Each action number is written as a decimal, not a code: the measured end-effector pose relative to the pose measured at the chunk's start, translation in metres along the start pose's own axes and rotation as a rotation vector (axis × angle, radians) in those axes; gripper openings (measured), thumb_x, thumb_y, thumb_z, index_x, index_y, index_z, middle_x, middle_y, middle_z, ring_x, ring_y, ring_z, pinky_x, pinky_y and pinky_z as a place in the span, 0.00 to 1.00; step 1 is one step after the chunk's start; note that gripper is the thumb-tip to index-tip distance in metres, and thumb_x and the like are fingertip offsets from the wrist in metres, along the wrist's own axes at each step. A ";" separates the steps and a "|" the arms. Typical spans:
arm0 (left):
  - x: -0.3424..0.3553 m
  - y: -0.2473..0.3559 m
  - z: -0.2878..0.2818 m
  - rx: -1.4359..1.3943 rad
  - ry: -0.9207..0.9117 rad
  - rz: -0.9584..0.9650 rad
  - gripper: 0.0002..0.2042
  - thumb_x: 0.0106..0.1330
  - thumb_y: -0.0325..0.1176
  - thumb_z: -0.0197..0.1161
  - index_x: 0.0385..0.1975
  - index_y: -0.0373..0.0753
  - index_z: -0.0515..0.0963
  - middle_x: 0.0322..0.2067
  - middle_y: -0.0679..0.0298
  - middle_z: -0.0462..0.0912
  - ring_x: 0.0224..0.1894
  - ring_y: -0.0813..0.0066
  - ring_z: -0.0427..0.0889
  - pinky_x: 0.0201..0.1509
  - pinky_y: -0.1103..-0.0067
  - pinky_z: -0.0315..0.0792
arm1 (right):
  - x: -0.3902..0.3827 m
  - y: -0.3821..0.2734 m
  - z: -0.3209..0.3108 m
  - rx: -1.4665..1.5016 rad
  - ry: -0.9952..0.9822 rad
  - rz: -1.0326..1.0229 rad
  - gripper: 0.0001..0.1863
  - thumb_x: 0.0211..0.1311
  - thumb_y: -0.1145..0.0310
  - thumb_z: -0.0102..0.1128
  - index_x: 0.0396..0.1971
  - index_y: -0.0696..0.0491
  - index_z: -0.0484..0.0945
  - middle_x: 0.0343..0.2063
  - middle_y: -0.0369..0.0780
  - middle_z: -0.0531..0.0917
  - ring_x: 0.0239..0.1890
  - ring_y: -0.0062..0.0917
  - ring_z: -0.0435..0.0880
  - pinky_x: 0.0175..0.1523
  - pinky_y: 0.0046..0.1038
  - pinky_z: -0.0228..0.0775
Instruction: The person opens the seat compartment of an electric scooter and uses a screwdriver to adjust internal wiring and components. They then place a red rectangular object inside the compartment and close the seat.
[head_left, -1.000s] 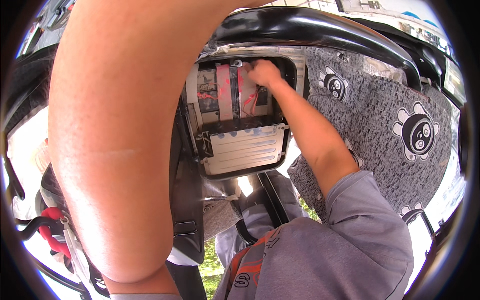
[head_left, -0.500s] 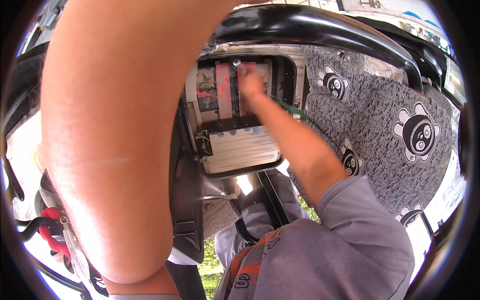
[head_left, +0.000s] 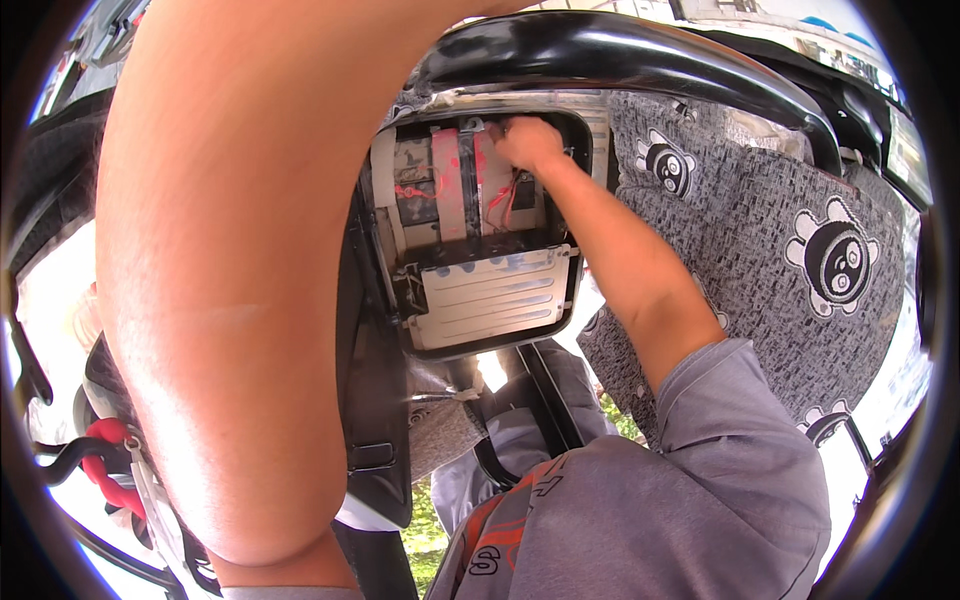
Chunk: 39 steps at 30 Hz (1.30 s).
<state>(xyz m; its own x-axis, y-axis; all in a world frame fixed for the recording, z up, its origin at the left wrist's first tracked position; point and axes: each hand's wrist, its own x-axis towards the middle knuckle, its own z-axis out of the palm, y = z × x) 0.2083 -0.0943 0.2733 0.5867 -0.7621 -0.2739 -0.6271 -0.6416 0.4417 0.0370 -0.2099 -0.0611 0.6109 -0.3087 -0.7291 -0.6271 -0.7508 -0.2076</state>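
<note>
My right hand (head_left: 530, 142) is at the upper right of an open black-rimmed compartment (head_left: 578, 150), fingers curled beside the top of a dark strap (head_left: 470, 195). What the fingers grip, if anything, is hidden. The strap runs down over battery-like blocks (head_left: 415, 205) with pinkish-red bands. Thin red wires (head_left: 500, 205) hang below my hand. A pale ribbed cover (head_left: 490, 300) is folded down at the compartment's lower edge. My left arm (head_left: 230, 280) fills the left side and leaves at the top, its hand out of sight.
A thick black curved bar (head_left: 620, 55) arches above the compartment. To the right is a grey patterned cushion (head_left: 750, 220) with cartoon figures. A red coiled piece (head_left: 100, 460) sits at the lower left. Below the compartment stands a dark frame bar (head_left: 548, 400).
My right hand has shifted right and slightly up from the strap, uncovering the red wires and part of the blocks. My left arm has barely moved.
</note>
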 end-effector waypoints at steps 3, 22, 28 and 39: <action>0.003 0.006 -0.005 -0.016 -0.053 -0.073 0.14 0.62 0.36 0.52 0.29 0.29 0.78 0.26 0.49 0.80 0.31 0.55 0.80 0.39 0.68 0.74 | 0.017 0.014 0.008 -0.098 0.075 -0.117 0.26 0.61 0.45 0.45 0.43 0.50 0.80 0.42 0.48 0.81 0.48 0.45 0.77 0.56 0.39 0.66; -0.004 -0.009 0.024 -0.010 0.247 0.082 0.14 0.61 0.35 0.52 0.27 0.28 0.77 0.24 0.48 0.79 0.31 0.55 0.80 0.38 0.68 0.73 | -0.003 0.005 0.009 0.007 0.015 0.017 0.25 0.64 0.48 0.43 0.37 0.53 0.81 0.38 0.50 0.82 0.45 0.46 0.78 0.51 0.40 0.68; 0.002 0.002 -0.003 0.008 -0.024 -0.051 0.14 0.61 0.35 0.52 0.27 0.28 0.77 0.23 0.49 0.79 0.30 0.55 0.80 0.37 0.68 0.74 | 0.022 0.009 0.000 -0.161 0.029 -0.144 0.29 0.62 0.45 0.44 0.53 0.51 0.73 0.52 0.47 0.76 0.54 0.41 0.74 0.57 0.37 0.66; 0.009 -0.001 0.009 -0.016 0.065 0.139 0.14 0.62 0.36 0.52 0.28 0.28 0.77 0.23 0.49 0.79 0.31 0.56 0.80 0.38 0.68 0.74 | 0.041 -0.044 0.158 1.397 0.325 0.674 0.20 0.69 0.54 0.41 0.43 0.55 0.75 0.28 0.41 0.80 0.29 0.32 0.77 0.38 0.34 0.69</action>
<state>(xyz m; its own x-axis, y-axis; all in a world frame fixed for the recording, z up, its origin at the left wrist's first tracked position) 0.2098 -0.1010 0.2630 0.5269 -0.8360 -0.1529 -0.6970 -0.5280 0.4852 0.0131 -0.0970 -0.1851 0.0067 -0.5933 -0.8050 -0.6343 0.6198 -0.4621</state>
